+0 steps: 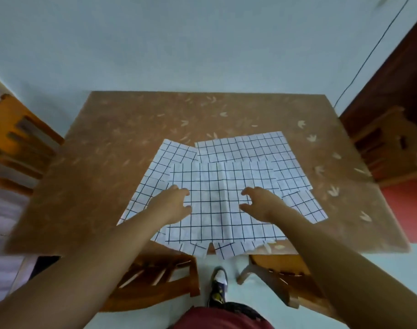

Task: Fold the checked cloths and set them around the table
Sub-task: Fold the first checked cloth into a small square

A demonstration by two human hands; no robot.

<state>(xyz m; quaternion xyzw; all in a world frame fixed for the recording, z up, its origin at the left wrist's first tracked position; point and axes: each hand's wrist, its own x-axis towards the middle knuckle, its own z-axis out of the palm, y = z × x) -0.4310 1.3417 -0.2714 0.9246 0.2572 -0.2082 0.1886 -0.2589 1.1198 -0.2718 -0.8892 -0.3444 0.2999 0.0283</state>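
L hand (176,203), R hand (259,202) over top cloth (217,217); lower cloths (247,148) part-hidden.

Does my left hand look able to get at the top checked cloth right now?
Probably yes: the left hand is right at the top cloth, which lies spread flat on the pile with nothing else covering it.
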